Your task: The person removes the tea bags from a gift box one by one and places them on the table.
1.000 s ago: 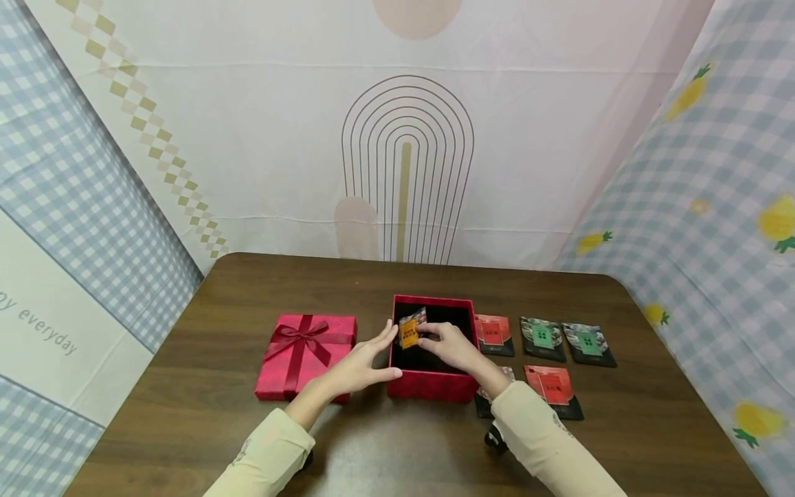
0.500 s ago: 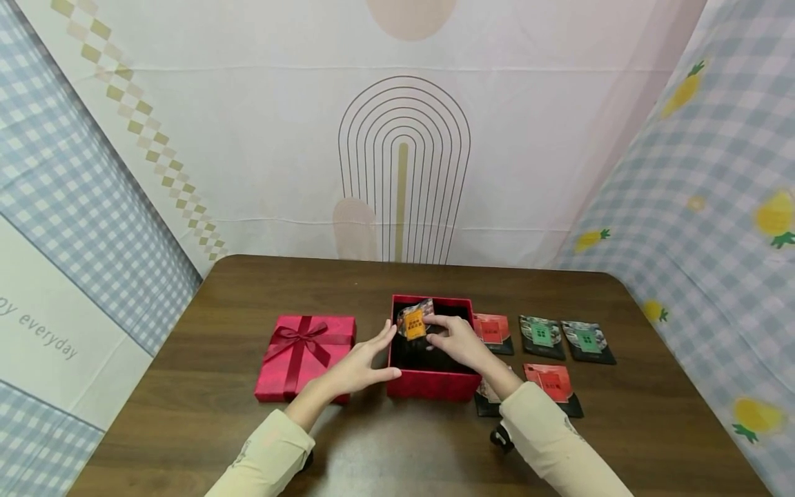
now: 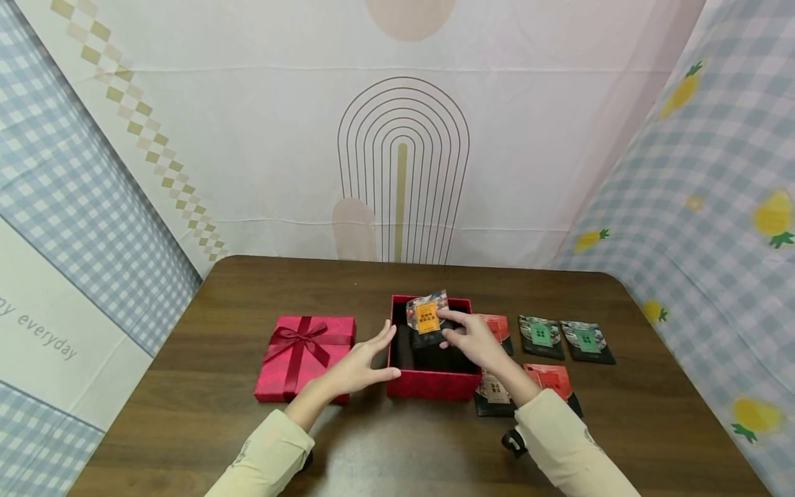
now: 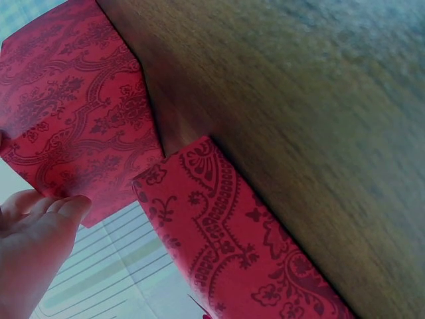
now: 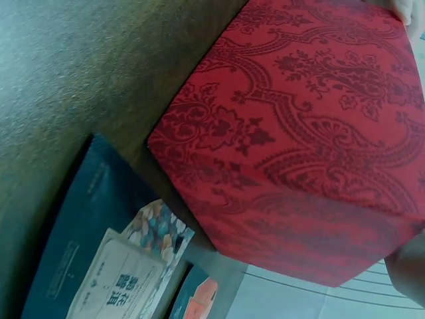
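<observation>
My right hand [image 3: 475,339] pinches the right edge of a flat packet with an orange label [image 3: 427,316], tilted up over the red gift box [image 3: 433,386]. Black lining shows inside the box. My left hand [image 3: 360,366] rests its straight fingertips against the box's left side, thumb near the front corner. In the left wrist view, the fingers [image 4: 73,207] touch the patterned red wall [image 4: 80,106]. The right wrist view shows the box's outer walls [image 5: 299,119], with only a bit of the right hand at the edge.
Left of the box lies the red lid [image 3: 304,359] with a ribbon bow. To its right lie several packets, among them green-labelled ones [image 3: 586,342], a red one [image 3: 549,379] and a beige-labelled one [image 3: 495,392], partly behind my right arm. Fabric hangs behind the table [image 3: 397,455].
My right hand has lifted the orange-labelled packet up from inside the box and shifted it to the right, so more of its face shows. My left hand has stayed at the box's side.
</observation>
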A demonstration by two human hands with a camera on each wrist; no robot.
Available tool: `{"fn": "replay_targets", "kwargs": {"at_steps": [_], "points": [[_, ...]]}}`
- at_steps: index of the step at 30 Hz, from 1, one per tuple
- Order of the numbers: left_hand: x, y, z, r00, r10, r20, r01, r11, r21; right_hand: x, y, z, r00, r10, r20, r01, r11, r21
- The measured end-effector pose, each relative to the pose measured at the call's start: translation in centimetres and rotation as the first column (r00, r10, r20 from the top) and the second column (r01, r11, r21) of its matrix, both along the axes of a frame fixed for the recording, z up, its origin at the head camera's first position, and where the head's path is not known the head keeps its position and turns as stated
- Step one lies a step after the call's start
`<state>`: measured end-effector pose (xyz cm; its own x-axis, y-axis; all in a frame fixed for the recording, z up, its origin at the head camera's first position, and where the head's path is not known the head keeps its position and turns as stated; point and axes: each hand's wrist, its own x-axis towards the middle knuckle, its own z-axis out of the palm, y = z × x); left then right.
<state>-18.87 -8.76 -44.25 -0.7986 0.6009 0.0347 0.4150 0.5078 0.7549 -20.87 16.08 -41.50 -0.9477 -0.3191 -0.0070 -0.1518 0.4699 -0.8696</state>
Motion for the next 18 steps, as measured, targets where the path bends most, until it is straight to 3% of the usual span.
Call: {"fn": "replay_targets", "kwargs": {"at_steps": [9,18], "points": [[0.0,0.0,0.0,1.0,-0.001,0.011,0.001,1.0,-0.003,0.8,1.3,0.0,1.0,-0.024,-0.003,0.024,0.997,-0.074],[0.1,0.0,-0.1,1.0,0.006,0.002,-0.006,1.0,-0.001,1.3,3.0,-0.2,0.996,-0.064,0.062,0.075,0.979,-0.19]]}}
